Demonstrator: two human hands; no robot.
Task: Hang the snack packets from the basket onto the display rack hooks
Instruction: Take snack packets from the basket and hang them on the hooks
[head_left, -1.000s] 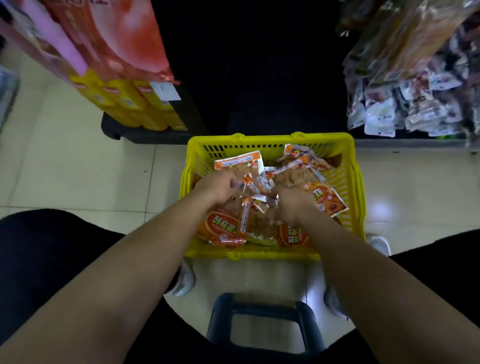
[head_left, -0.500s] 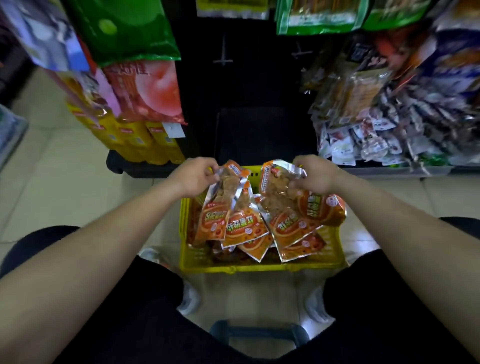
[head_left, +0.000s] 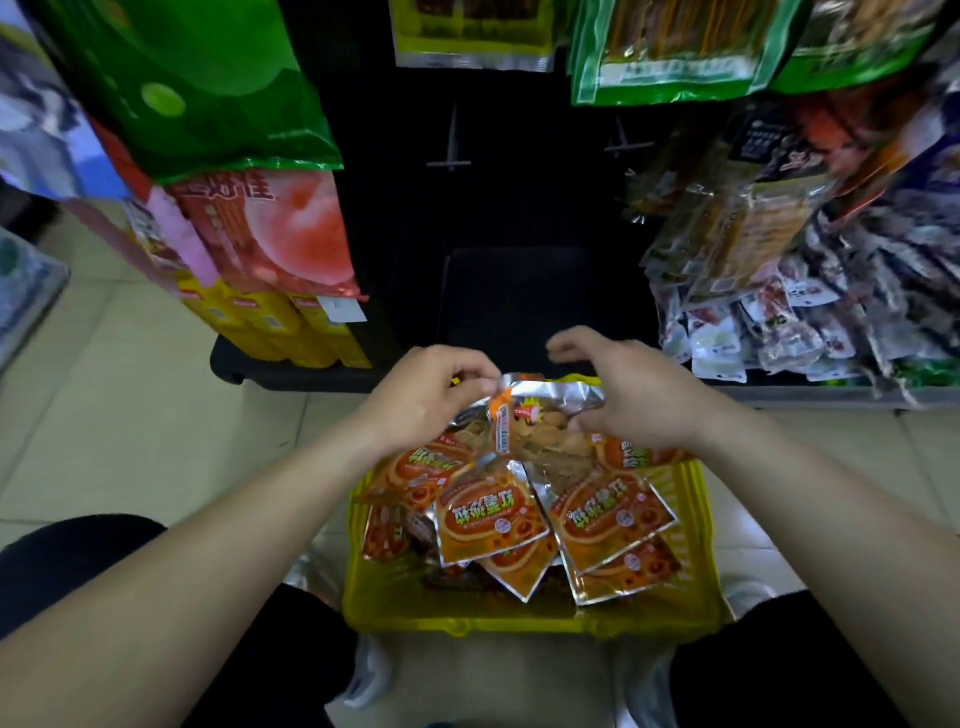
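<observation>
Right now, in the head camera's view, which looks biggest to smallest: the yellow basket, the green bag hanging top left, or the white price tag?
1. Green bag: looks largest, though it hangs nearer the camera, so its real size is unsure.
2. Yellow basket: similar in extent, partly hidden by packets.
3. White price tag: clearly smallest.

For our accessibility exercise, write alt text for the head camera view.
Two hands, left and right, hold a bunch of orange snack packets by their foil tops above a yellow basket. Empty rack hooks wait ahead between hanging snack bags.
</observation>
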